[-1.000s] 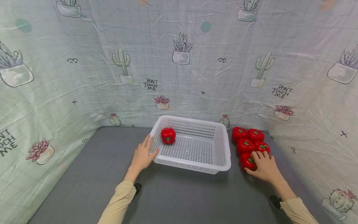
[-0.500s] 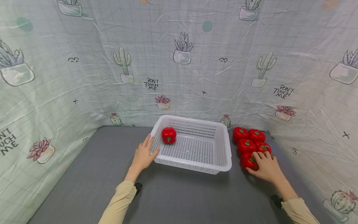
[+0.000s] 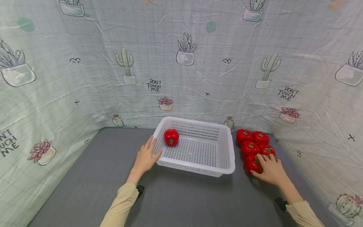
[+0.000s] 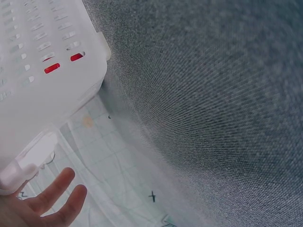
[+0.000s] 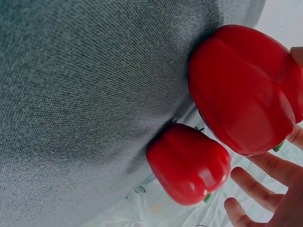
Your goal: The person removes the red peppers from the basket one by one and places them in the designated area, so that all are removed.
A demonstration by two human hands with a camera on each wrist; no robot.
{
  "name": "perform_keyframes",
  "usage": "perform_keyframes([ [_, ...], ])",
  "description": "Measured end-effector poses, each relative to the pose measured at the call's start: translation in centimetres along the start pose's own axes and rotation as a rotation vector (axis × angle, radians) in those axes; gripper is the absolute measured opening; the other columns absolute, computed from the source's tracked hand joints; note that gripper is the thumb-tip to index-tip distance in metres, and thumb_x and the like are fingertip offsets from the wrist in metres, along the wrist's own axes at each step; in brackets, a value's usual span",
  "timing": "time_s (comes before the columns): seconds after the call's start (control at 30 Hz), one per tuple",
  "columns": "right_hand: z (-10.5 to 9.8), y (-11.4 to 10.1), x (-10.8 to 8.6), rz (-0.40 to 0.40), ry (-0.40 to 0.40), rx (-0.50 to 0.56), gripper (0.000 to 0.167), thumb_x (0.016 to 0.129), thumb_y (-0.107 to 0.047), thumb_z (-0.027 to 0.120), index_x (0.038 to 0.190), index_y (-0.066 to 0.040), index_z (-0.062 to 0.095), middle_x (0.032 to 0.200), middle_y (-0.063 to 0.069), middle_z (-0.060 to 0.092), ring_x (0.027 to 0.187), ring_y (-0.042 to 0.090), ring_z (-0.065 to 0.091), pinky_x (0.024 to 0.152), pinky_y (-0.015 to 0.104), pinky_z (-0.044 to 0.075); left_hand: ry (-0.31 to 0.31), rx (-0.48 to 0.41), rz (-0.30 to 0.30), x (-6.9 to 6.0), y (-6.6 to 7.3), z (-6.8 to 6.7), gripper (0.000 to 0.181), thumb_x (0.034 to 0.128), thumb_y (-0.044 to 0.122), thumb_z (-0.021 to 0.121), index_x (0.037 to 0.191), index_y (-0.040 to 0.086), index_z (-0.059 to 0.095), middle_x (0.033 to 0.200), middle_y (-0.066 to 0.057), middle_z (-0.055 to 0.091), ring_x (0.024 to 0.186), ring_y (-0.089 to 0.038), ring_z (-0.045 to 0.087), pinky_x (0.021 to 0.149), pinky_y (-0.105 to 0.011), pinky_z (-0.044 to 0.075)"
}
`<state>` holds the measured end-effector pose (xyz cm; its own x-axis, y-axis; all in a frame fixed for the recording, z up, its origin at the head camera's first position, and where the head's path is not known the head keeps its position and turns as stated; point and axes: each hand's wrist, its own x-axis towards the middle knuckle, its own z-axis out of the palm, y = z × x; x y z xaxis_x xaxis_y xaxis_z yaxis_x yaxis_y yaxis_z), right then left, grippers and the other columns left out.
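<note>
In the head view, my left hand rests at the left rim of a white perforated plastic basket, its fingers fairly straight. One red bell pepper lies inside near the basket's left wall. My right hand grips the nearest bell pepper of a cluster on the right, thumb on its near side and fingers over its top. That pepper sits on the grey cloth. Up close in the right wrist view, the gripped pepper has thumb and fingers around it, with another pepper beyond.
Several more red bell peppers with green stems, including one at the back, sit close together right of the basket. Grey cloth covers the table. A cactus-print curtain encloses the back and sides.
The head view has shifted slightly. Both hands, the basket and the peppers keep their places, with the right hand still around the nearest pepper.
</note>
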<state>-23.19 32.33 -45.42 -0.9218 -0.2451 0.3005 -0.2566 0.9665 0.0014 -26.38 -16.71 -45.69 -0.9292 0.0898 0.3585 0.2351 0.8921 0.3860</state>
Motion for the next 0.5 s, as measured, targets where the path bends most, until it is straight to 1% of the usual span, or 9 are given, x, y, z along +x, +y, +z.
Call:
perform_keyframes([
  [0.3, -0.14, -0.03, -0.08, 0.008, 0.002, 0.005, 0.059, 0.061, -0.043, 0.074, 0.102, -0.009, 0.048, 0.100, 0.017, 0.057, 0.093, 0.037, 0.041, 0.066, 0.049, 0.033, -0.004, 0.002, 0.002, -0.02, 0.09, -0.06, 0.061, 0.0872, 0.041, 0.048, 0.138, 0.009, 0.034, 0.146, -0.013, 0.026, 0.110, -0.040, 0.044, 0.082, -0.056, 0.038],
  [0.5, -0.27, 0.03, -0.11, 0.005, 0.018, 0.000, 0.058, 0.062, -0.043, 0.073, 0.102, -0.009, 0.049, 0.100, 0.017, 0.057, 0.093, 0.036, 0.041, 0.065, 0.047, 0.033, -0.005, 0.002, 0.005, 0.06, -0.03, 0.02, 0.061, 0.0874, 0.041, 0.047, 0.138, 0.009, 0.034, 0.146, -0.013, 0.025, 0.110, -0.040, 0.044, 0.082, -0.056, 0.038],
])
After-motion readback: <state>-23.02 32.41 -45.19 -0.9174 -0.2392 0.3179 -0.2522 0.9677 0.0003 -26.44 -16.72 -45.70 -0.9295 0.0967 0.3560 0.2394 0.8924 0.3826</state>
